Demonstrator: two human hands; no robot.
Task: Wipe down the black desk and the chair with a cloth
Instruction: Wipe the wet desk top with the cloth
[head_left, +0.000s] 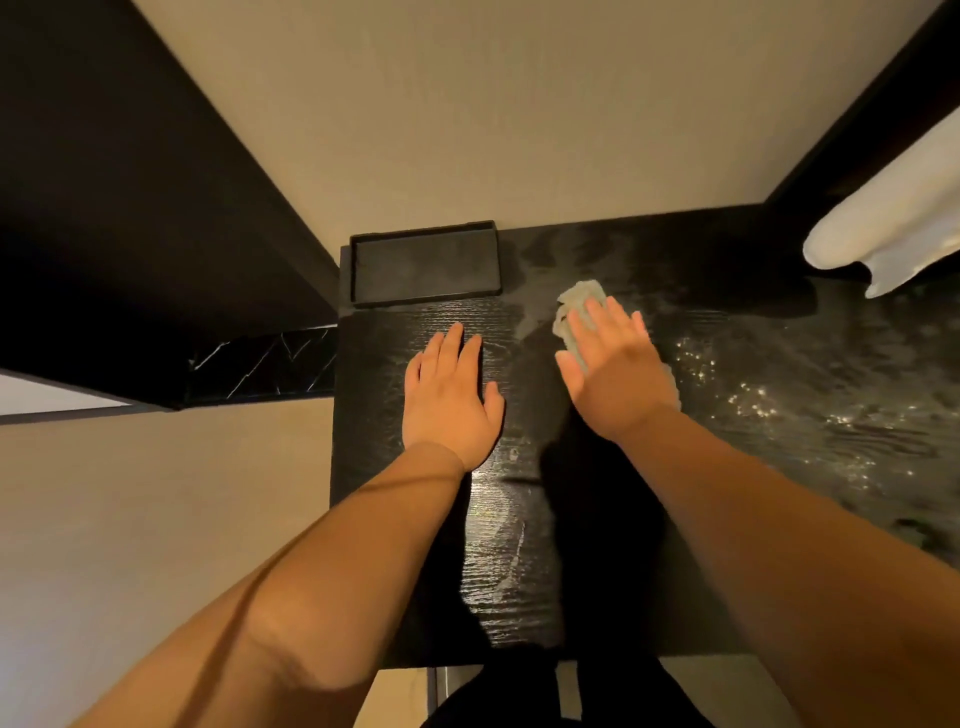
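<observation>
Landmark: I take the shallow black tray (426, 299) as my reference; it sits at the far left corner of the desk (769, 332), against the beige wall (467, 104).
Desk: black with a wood grain, running from the tray toward me and off to the tray's right.
Cloth: I see a pale, crumpled cloth (579, 300) lying on the desk just to the right of the tray's near right corner, mostly covered by the right hand.
Right hand: my view shows the right hand (615, 366) palm down on the cloth, to the right of the tray and a little nearer me.
Right fingers: the fingers (618, 318) are stretched out straight and slightly spread, pressing flat on the cloth, not curled around it.
Left hand: the left hand (449, 397) lies flat on bare desk, just on my side of the tray's front edge.
Left fingers: the fingers (458, 343) are straight and close together, released, holding nothing, tips pointing toward the tray.
Wet marks: dull smears (540, 260) show right beside the tray's right edge, and bright droplets (753, 402) glint well to the right of it.
White fabric: a pale rolled fabric (893, 218) hangs over the desk's far right end, well apart from the tray.
</observation>
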